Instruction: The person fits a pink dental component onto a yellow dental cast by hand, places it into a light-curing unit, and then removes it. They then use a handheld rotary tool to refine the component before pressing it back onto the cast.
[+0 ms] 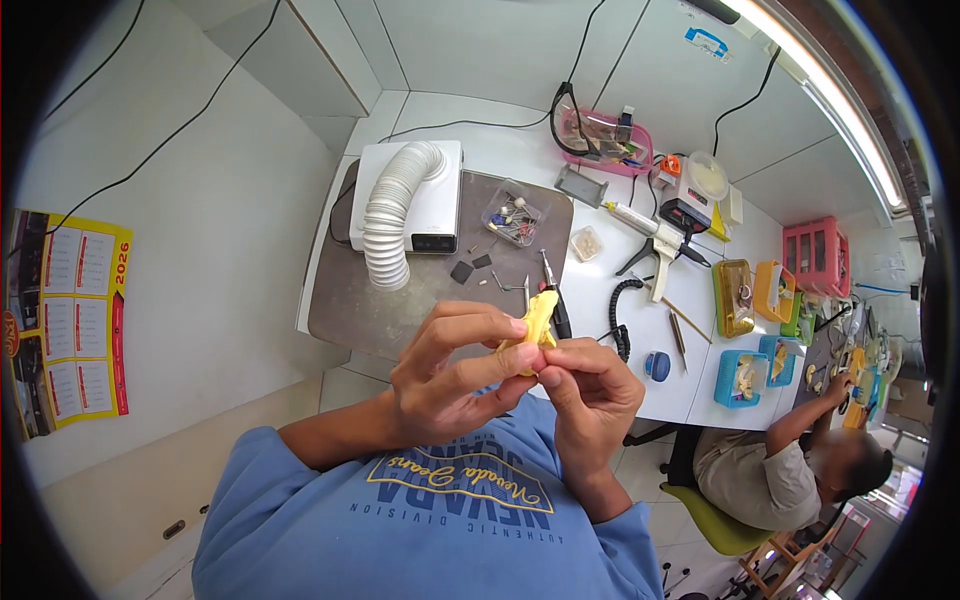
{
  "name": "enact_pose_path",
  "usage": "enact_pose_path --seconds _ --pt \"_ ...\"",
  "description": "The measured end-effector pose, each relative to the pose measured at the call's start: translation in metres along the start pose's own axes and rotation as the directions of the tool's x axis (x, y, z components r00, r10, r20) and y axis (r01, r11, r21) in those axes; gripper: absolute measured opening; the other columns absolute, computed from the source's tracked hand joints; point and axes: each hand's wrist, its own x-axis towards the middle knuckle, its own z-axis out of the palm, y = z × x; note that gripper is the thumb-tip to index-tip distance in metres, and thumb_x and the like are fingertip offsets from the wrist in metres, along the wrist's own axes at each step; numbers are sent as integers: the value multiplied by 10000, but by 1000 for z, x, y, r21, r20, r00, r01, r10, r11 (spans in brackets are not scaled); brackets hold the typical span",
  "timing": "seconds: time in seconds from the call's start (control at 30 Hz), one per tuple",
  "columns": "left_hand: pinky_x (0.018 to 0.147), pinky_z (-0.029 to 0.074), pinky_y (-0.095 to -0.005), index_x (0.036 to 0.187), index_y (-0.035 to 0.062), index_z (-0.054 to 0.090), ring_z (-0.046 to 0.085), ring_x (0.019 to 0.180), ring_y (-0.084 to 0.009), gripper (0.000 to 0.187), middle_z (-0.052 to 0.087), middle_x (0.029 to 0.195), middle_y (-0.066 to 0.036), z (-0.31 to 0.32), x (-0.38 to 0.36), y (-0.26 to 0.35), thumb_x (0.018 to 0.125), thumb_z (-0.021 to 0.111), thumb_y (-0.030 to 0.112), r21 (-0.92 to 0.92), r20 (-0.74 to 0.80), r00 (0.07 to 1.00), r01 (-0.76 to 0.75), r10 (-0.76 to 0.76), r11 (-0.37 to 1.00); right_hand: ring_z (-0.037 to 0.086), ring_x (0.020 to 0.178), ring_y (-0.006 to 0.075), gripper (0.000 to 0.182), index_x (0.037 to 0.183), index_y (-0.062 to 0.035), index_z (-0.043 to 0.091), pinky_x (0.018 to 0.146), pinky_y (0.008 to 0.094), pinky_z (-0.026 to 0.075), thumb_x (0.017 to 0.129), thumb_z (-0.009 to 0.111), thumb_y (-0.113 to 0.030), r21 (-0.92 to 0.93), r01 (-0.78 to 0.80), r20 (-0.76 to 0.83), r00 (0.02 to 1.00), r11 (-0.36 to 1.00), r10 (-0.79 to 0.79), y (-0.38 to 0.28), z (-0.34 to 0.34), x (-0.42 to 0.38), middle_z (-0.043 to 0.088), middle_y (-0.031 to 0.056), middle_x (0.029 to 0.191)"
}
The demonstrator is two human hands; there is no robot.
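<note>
My left hand (455, 365) is closed round a small, irregular yellow piece (541, 316), possibly a plaster model, holding it up in front of my chest. My right hand (592, 395) pinches the lower end of the same piece between thumb and fingers. Its underside is hidden by my fingers. Just beyond it, a pen-shaped rotary handpiece (561, 314) lies on the bench, partly covered by the piece. A small metal tool (526, 290) and dark square pieces (462, 271) lie on the brown mat (350, 305).
A white box unit (447, 165) with a ribbed hose (390, 215) stands at back left. Right of it are a bur box (515, 213), a dispensing gun (650, 235), a coiled cable (618, 318), a blue jar (657, 366) and a blue basket (740, 378). A co-worker (765, 480) sits at right.
</note>
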Motion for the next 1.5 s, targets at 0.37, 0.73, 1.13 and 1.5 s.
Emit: enact_pose_path --seconds 0.37,0.73,1.13,1.5 --pt "821 541 -321 1118 47 663 642 976 -227 454 622 1107 -136 -5 4 12 689 805 8 -284 79 928 371 -364 884 669 833 150 131 992 47 682 744 251 532 879 683 -19 41 -91 3 996 995 91 -6 -6 2 705 130 919" --pt "773 571 -298 1098 46 668 667 935 -213 422 602 1135 -131 -3 0 9 698 799 10 -169 54 965 261 -255 950 662 801 108 137 915 5 612 726 229 525 853 725 -41 208 -233 -15 970 950 241 1 -4 4 688 80 863" --pt "879 504 -282 1137 45 664 614 1004 -174 378 560 1146 -121 -7 3 16 770 749 15 -463 285 791 608 -542 645 621 744 133 238 963 -27 711 573 219 506 742 790 9 -468 369 120 927 803 -355 -8 -12 12 645 108 887" --pt "846 521 -271 1159 22 641 608 1040 -159 355 494 1253 -129 -10 -23 2 812 688 -33 -341 326 798 600 -507 724 596 708 109 196 955 -21 691 584 225 473 773 764 -17 -509 250 112 968 824 -224 5 -20 13 629 78 852"
